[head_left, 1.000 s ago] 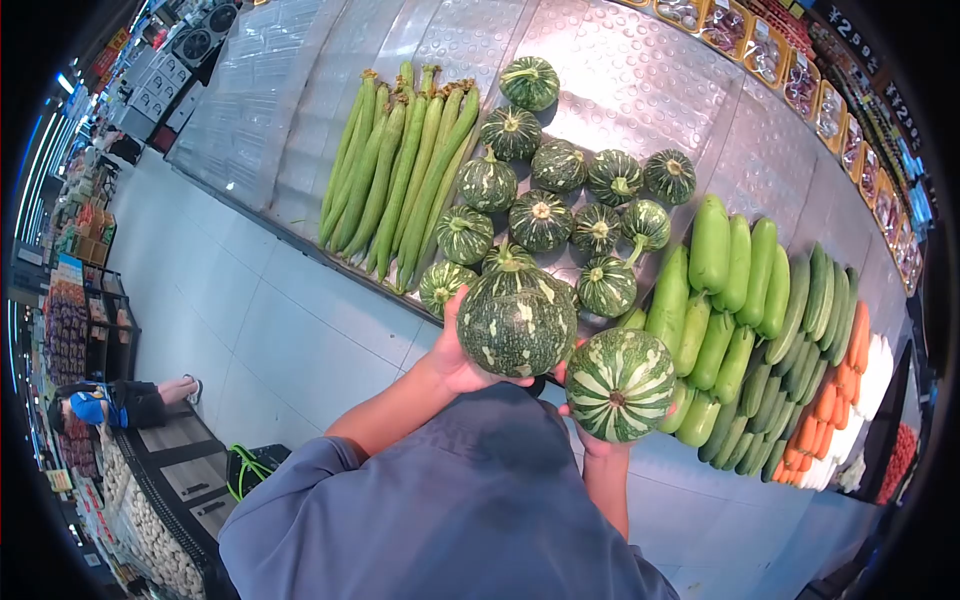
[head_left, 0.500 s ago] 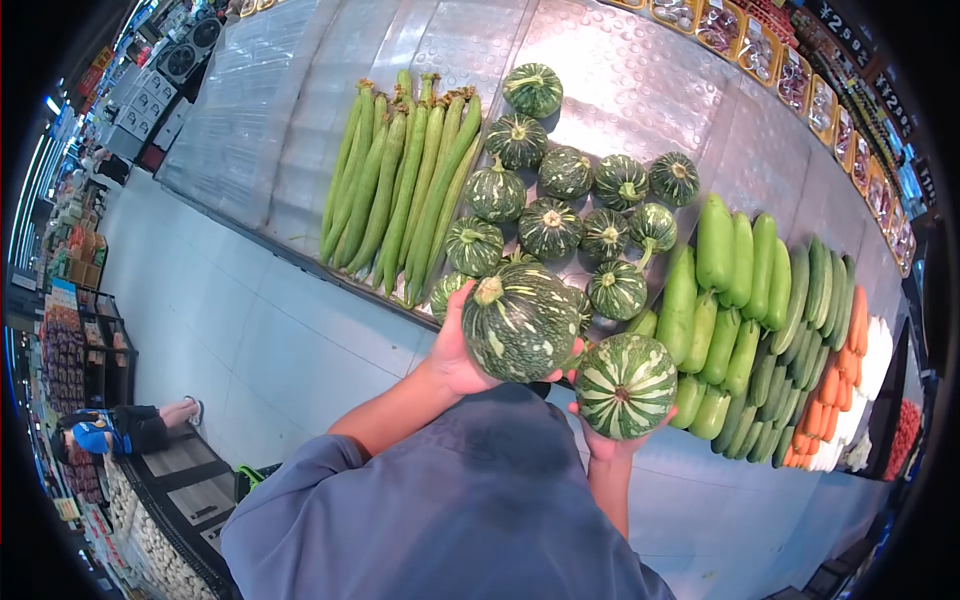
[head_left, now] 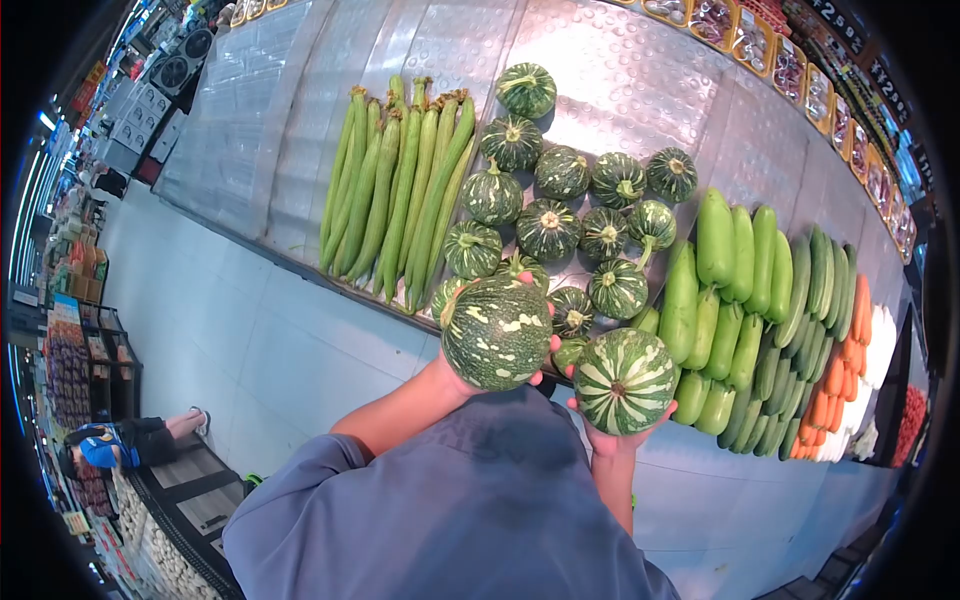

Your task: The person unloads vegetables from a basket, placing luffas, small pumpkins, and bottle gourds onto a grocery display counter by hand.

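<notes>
My left hand [head_left: 460, 376] is wrapped round a large dark green speckled pumpkin [head_left: 497, 333], its fingertips showing at the right side. My right hand [head_left: 608, 440] holds a smaller pumpkin [head_left: 625, 381] with pale stripes, from below. The two held pumpkins are side by side with a small gap. Just beyond them, several small green pumpkins [head_left: 548, 229] sit on the metal display table [head_left: 620, 105]. Long ridged gourds [head_left: 400, 190] lie in a row to the left of these.
Light green gourds [head_left: 714, 238], cucumbers [head_left: 796, 290], carrots [head_left: 860, 310] and white radishes [head_left: 880, 345] lie to the right. Packaged trays [head_left: 752, 42] line the far edge. A person in a blue top [head_left: 100, 448] is at the lower left beside a dark stand [head_left: 190, 480].
The large pumpkin has turned in my left hand, so its stem has gone from the top to the left side. My right hand's pumpkin has barely moved.
</notes>
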A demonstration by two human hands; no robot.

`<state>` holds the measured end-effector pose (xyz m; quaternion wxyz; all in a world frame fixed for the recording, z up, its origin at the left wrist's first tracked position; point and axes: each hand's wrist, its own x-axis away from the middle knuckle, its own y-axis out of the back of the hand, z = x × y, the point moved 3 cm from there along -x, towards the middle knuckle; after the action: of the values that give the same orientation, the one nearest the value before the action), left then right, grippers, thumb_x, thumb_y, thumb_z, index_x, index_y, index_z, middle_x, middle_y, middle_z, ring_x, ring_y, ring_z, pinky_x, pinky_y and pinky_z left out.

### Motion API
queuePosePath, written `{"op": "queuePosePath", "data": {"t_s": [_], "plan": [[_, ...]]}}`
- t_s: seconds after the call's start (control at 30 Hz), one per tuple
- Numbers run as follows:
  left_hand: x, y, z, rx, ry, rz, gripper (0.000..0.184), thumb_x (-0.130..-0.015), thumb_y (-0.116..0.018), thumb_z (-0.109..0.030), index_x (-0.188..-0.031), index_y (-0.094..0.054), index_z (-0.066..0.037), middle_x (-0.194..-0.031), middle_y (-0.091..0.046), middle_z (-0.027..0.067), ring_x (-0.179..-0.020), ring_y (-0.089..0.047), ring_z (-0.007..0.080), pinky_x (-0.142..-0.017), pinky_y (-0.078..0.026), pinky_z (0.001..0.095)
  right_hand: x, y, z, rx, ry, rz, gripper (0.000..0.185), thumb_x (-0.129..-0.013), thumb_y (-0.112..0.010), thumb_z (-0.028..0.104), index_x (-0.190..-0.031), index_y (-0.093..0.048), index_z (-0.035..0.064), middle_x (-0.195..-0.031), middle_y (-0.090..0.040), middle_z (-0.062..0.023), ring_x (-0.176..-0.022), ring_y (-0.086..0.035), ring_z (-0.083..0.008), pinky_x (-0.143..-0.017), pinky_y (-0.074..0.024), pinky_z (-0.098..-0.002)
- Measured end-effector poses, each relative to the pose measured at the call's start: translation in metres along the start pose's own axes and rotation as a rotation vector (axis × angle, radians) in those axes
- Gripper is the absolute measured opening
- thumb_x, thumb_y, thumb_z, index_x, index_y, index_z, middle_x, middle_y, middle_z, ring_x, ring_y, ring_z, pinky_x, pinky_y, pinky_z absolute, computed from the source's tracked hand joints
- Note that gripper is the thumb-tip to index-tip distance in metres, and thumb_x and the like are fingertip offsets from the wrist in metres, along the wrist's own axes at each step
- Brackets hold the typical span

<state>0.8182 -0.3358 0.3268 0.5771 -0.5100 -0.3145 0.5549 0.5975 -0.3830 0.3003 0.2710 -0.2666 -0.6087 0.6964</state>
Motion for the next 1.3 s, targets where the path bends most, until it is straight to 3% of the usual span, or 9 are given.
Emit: {"op": "queuePosePath", "data": {"t_s": [0.23, 0.27, 0.37, 0.4, 0.5, 0.67, 0.83, 1.0, 1.3], "plan": [[-0.001, -0.009, -0.008, -0.336, -0.037, 0.092, 0.068, -0.098, -0.046, -0.058, -0.147, -0.048, -0.011, -0.139, -0.054, 0.0273, -0.124, -0.055, 0.0578, -0.09, -0.056, 0.069, 0.003, 0.006, 0.004, -0.028, -0.003, -0.053, 0.115, -0.076, -0.075, 0.075, -0.161, -0.025, 0.0169, -0.159, -0.03, -0.0302, -0.138, -0.036, -0.0624, -0.097, -0.0473, -0.079], [0.001, -0.011, -0.012, -0.516, -0.124, -0.038, 0.07, -0.097, -0.051, -0.054, -0.144, -0.049, -0.002, -0.135, -0.057, 0.0258, -0.121, -0.062, 0.0453, -0.097, -0.058, 0.0543, 0.002, 0.008, 0.005, -0.013, -0.016, -0.055, 0.114, -0.076, -0.075, 0.076, -0.161, -0.026, 0.0174, -0.159, -0.031, -0.0291, -0.139, -0.036, -0.0623, -0.097, -0.0469, -0.079], [0.002, -0.024, -0.015, -1.095, -0.3, -0.331, 0.068, -0.096, -0.056, -0.048, -0.145, -0.048, -0.002, -0.138, -0.055, 0.0248, -0.122, -0.062, 0.041, -0.102, -0.056, 0.0511, 0.003, 0.008, 0.005, -0.015, -0.034, -0.092, 0.114, -0.076, -0.075, 0.076, -0.161, -0.027, 0.0183, -0.159, -0.032, -0.0268, -0.139, -0.035, -0.0614, -0.097, -0.0466, -0.0791], [0.0, -0.03, -0.012, -1.119, -0.305, -0.371, 0.066, -0.095, -0.059, -0.044, -0.141, -0.048, 0.003, -0.135, -0.058, 0.0224, -0.122, -0.064, 0.0289, -0.103, -0.056, 0.0432, 0.004, 0.007, 0.005, -0.035, -0.026, -0.122, 0.113, -0.075, -0.075, 0.076, -0.161, -0.028, 0.0188, -0.159, -0.032, -0.0256, -0.14, -0.035, -0.0605, -0.097, -0.0466, -0.0792], [-0.002, -0.029, -0.011, -1.18, -0.332, -0.428, 0.066, -0.095, -0.059, -0.043, -0.142, -0.047, 0.002, -0.135, -0.059, 0.0215, -0.121, -0.064, 0.0293, -0.102, -0.056, 0.0433, 0.001, 0.009, 0.005, -0.056, -0.021, -0.117, 0.112, -0.075, -0.075, 0.075, -0.161, -0.028, 0.0195, -0.159, -0.033, -0.024, -0.14, -0.036, -0.0584, -0.096, -0.0461, -0.0801], [-0.001, -0.031, -0.01, -1.143, -0.365, -0.436, 0.057, -0.103, -0.052, -0.038, -0.143, -0.047, 0.002, -0.136, -0.059, 0.02, -0.123, -0.063, 0.0282, -0.106, -0.053, 0.0437, -0.004, 0.005, 0.006, 0.097, -0.045, -0.142, 0.097, -0.081, -0.072, 0.072, -0.158, -0.036, 0.024, -0.158, -0.038, -0.0163, -0.137, -0.044, -0.05, -0.092, -0.0486, -0.0806], [-0.003, -0.023, -0.013, -0.786, -0.276, -0.499, 0.059, -0.112, -0.034, -0.048, -0.155, -0.036, -0.008, -0.15, -0.051, 0.0165, -0.133, -0.056, 0.0323, -0.113, -0.048, 0.0472, -0.014, 0.003, 0.005, -0.07, -0.115, -0.063, 0.109, -0.079, -0.07, 0.077, -0.161, -0.027, 0.0197, -0.159, -0.032, -0.0253, -0.135, -0.038, -0.0653, -0.092, -0.0506, -0.0784], [0.015, 0.005, -0.014, -0.847, -0.049, -0.325, 0.103, -0.087, -0.067, -0.07, -0.162, -0.026, -0.012, -0.158, -0.041, 0.0226, -0.142, -0.046, 0.0463, -0.109, -0.043, 0.0719, -0.015, 0.008, 0.008, -0.076, -0.123, -0.078, 0.109, -0.08, -0.066, 0.08, -0.162, -0.027, 0.0175, -0.16, -0.03, -0.03, -0.134, -0.038, -0.0671, -0.092, -0.0503, -0.0783], [0.004, 0.004, -0.008, -0.231, 0.028, -0.262, 0.115, -0.081, -0.048, -0.092, -0.162, -0.027, -0.012, -0.155, -0.041, 0.0313, -0.132, -0.052, 0.0537, -0.105, -0.047, 0.0649, -0.024, -0.013, 0.001, -0.793, -0.274, 0.056, 0.106, -0.091, -0.061, 0.069, -0.164, -0.013, 0.0097, -0.166, -0.014, -0.0289, -0.146, -0.026, -0.0593, -0.108, -0.043, -0.0717]]}}
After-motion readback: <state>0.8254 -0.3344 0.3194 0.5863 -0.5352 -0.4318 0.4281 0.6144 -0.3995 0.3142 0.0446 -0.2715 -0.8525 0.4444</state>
